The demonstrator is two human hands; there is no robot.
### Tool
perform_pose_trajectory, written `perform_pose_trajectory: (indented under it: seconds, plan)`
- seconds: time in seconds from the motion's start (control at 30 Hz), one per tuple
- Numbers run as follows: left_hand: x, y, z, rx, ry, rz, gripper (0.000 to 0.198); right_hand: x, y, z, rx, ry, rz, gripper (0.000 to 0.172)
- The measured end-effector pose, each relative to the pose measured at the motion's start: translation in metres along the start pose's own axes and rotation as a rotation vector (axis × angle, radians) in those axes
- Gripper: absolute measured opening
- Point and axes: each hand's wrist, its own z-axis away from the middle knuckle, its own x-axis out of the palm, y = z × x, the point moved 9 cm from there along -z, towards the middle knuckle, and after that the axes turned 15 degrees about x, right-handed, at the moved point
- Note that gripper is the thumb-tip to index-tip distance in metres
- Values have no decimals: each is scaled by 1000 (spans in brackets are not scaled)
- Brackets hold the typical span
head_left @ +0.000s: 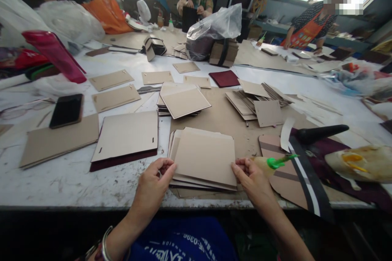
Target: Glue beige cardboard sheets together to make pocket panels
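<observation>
A stack of beige panels point(204, 157) lies near the table's front edge, its sheets slightly fanned. My left hand point(157, 177) pinches the left edge of the top panels between thumb and bent fingers. On the opposite side, my right hand point(249, 175) holds the right edge the same way. Just beyond my right hand is a glue bottle with a green nozzle point(277, 162), its body partly hidden. To the left of the stack rests a light panel with two small slots point(127, 134) over a dark red piece.
Behind are more panel stacks point(185, 100) and a dark red piece point(224, 78). A phone point(66, 110) lies left on beige boards. Striped curved pieces point(290, 171) and a yellowed container point(361, 163) sit right. Two people stand across the table.
</observation>
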Motion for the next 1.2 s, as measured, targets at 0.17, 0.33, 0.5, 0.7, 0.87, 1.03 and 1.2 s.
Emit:
perform_pose_trajectory:
  seconds: [0.17, 0.33, 0.5, 0.7, 0.87, 1.03, 1.2]
  plan:
    - [2, -7, 4, 6, -26, -77, 26, 4, 12, 1, 32, 21, 6, 40]
    - [5, -8, 4, 14, -35, -105, 25, -1, 18, 2, 54, 97, 78, 42]
    - [5, -6, 3, 29, -42, -131, 23, -3, 26, -1, 64, 121, 151, 43]
    - [4, -7, 5, 50, -55, -147, 20, -1, 23, 1, 51, 127, 182, 43]
    - [6, -2, 4, 72, -68, -167, 18, -1, 19, 4, 46, 153, 187, 43]
    - [5, 4, 2, 101, -63, -183, 14, -2, 23, 3, 59, 160, 205, 45]
    - [7, 5, 2, 105, -70, -193, 13, -4, 23, 2, 76, 163, 205, 46]
